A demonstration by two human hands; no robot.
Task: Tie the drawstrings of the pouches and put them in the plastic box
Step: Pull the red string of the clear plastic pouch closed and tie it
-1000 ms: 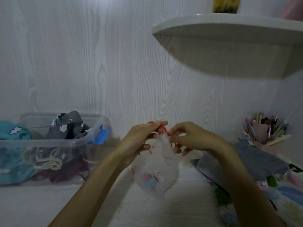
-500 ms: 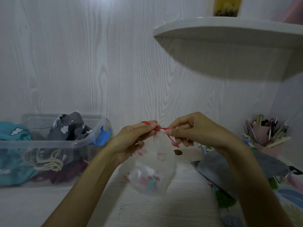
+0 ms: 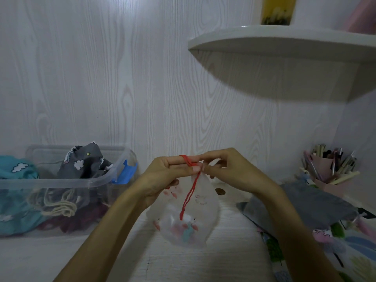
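Observation:
A small white pouch with pink and blue prints hangs in the air at centre, above the white desk. Its red drawstring is looped over the fingers of my left hand, and a doubled strand hangs down in front of the pouch. My right hand pinches the same string at the pouch's gathered neck, fingertips touching the left hand. The clear plastic box stands at the left and holds a grey star-print pouch, a teal cloud-print pouch and a dark red one.
Several flat pouches lie at the right: a grey one on top of colourful printed ones. A pink holder of pens stands at the far right. A white corner shelf juts out overhead. The box has a blue latch.
My hands have drawn closer together at the pouch's neck. The red string now wraps my left fingers and a long doubled strand hangs down over the pouch.

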